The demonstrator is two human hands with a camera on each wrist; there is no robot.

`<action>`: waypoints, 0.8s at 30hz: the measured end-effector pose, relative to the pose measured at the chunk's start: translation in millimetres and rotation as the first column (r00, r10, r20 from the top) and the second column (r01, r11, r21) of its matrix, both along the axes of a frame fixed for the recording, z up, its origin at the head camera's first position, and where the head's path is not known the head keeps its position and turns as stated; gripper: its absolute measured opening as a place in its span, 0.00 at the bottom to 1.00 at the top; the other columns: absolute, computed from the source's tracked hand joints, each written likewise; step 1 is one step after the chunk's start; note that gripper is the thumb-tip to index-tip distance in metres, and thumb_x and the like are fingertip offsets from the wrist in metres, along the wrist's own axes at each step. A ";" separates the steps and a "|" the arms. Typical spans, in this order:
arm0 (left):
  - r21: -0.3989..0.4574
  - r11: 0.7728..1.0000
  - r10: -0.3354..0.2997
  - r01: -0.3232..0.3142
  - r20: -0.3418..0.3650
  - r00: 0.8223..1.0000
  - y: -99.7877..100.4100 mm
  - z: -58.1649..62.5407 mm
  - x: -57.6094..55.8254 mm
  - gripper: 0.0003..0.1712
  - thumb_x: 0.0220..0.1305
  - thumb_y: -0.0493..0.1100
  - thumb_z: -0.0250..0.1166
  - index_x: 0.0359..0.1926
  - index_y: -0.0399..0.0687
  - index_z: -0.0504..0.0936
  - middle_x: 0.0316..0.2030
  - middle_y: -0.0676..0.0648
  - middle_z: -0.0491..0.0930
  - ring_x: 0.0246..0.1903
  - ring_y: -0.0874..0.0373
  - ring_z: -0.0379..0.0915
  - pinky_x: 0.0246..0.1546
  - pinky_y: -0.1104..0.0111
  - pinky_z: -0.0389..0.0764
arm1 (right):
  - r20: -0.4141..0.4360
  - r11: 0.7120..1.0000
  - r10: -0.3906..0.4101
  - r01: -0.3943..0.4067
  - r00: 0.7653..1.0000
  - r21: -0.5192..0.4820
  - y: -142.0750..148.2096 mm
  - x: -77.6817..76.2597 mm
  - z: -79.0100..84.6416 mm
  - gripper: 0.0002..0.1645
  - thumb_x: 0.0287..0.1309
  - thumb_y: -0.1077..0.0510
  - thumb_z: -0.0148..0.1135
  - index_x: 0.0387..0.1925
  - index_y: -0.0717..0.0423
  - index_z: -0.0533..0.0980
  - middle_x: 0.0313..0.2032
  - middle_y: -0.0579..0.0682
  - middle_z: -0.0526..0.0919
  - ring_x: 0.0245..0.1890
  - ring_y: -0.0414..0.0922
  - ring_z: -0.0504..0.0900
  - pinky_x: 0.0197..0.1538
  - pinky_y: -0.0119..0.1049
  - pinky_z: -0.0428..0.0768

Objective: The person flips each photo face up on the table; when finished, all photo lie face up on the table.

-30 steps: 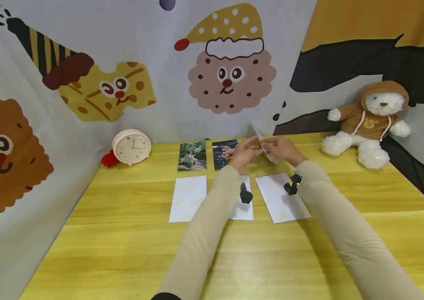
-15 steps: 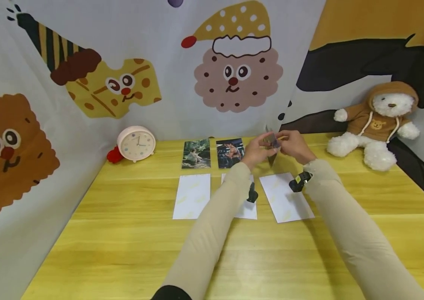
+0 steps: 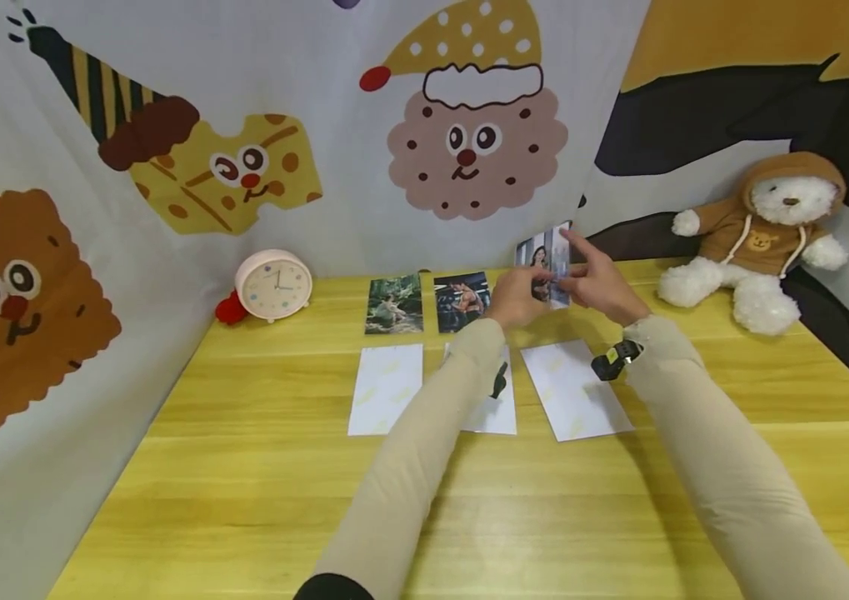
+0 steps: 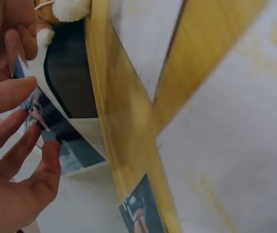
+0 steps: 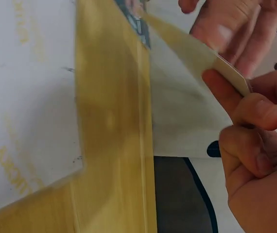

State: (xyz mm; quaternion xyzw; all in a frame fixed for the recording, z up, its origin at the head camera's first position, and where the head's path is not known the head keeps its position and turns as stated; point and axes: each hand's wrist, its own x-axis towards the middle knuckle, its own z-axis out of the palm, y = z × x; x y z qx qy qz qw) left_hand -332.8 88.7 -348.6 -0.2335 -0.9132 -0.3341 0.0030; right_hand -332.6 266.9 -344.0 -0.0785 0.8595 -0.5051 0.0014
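Note:
A photo print (image 3: 544,254) is held upright at the back of the table, its picture of a person with dark hair facing me. My right hand (image 3: 600,279) pinches its right edge, with the white back showing in the right wrist view. My left hand (image 3: 520,297) holds its lower left part; in the left wrist view its fingers (image 4: 12,138) lie over the picture side. To the left lie two face-up photo prints, a forest scene (image 3: 394,305) and a gym scene (image 3: 461,302). In front are three white-backed prints: left (image 3: 387,389), middle (image 3: 495,408) and right (image 3: 576,390).
A pink alarm clock (image 3: 274,286) stands at the back left, with a red object (image 3: 230,309) beside it. A white teddy bear in a brown hoodie (image 3: 761,242) sits at the back right. A cartoon-printed cloth (image 3: 349,192) hangs behind the wooden table (image 3: 544,517).
Both hands have turned the photo print from nearly edge-on, so that its picture side now shows. The right hand has shifted slightly to the right. The other prints stay in place.

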 end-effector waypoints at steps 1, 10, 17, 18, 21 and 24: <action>-0.025 1.000 0.002 -0.002 -0.008 1.000 -2.1 1.2 0.4 0.30 0.60 0.42 0.72 0.65 0.54 0.79 0.64 0.50 0.78 0.65 0.56 0.73 0.67 0.68 0.72 | 0.014 1.000 0.012 -0.012 1.000 -0.008 0.8 0.5 0.1 0.51 0.65 0.70 0.54 0.80 0.37 0.46 0.28 0.46 0.77 0.14 0.40 0.64 0.21 0.35 0.68; -0.077 0.989 0.126 -0.124 0.026 0.992 -27.6 9.5 0.6 0.36 0.59 0.46 0.75 0.68 0.58 0.75 0.69 0.48 0.70 0.70 0.51 0.64 0.69 0.57 0.72 | 0.070 0.995 0.046 -0.040 0.996 -0.092 8.0 8.6 7.4 0.46 0.66 0.70 0.54 0.78 0.39 0.52 0.28 0.41 0.78 0.16 0.39 0.61 0.22 0.31 0.65; 0.222 0.968 0.069 -0.114 0.198 0.978 -36.9 -0.4 -5.9 0.40 0.57 0.39 0.75 0.70 0.55 0.72 0.58 0.45 0.78 0.54 0.53 0.77 0.56 0.61 0.81 | 0.102 0.984 0.039 -0.021 0.994 -0.178 12.5 10.9 3.7 0.46 0.68 0.71 0.52 0.79 0.38 0.51 0.27 0.39 0.79 0.15 0.39 0.61 0.21 0.34 0.62; 0.261 0.957 0.068 -0.124 0.215 0.974 -37.4 -2.2 -7.0 0.40 0.57 0.38 0.76 0.70 0.54 0.72 0.54 0.44 0.80 0.48 0.53 0.78 0.51 0.62 0.82 | 0.104 0.982 0.036 -0.016 0.994 -0.190 13.1 11.2 2.7 0.45 0.68 0.71 0.51 0.79 0.38 0.52 0.27 0.39 0.79 0.16 0.40 0.61 0.21 0.34 0.62; 0.314 0.936 0.086 -0.159 0.234 0.968 -37.0 -5.6 -9.7 0.40 0.55 0.36 0.76 0.69 0.53 0.73 0.44 0.44 0.79 0.38 0.56 0.74 0.44 0.64 0.80 | 0.114 0.977 0.033 -0.007 0.993 -0.213 15.8 11.9 -0.7 0.44 0.69 0.70 0.51 0.79 0.38 0.52 0.29 0.38 0.79 0.17 0.40 0.62 0.23 0.34 0.63; 0.301 0.936 0.113 -0.183 0.234 0.966 -35.2 -5.6 -10.6 0.41 0.54 0.37 0.77 0.69 0.54 0.73 0.42 0.47 0.78 0.36 0.58 0.73 0.40 0.67 0.79 | 0.112 0.980 0.016 0.007 0.994 -0.201 17.4 11.8 -2.9 0.41 0.69 0.68 0.52 0.78 0.41 0.55 0.27 0.38 0.75 0.17 0.40 0.62 0.24 0.34 0.65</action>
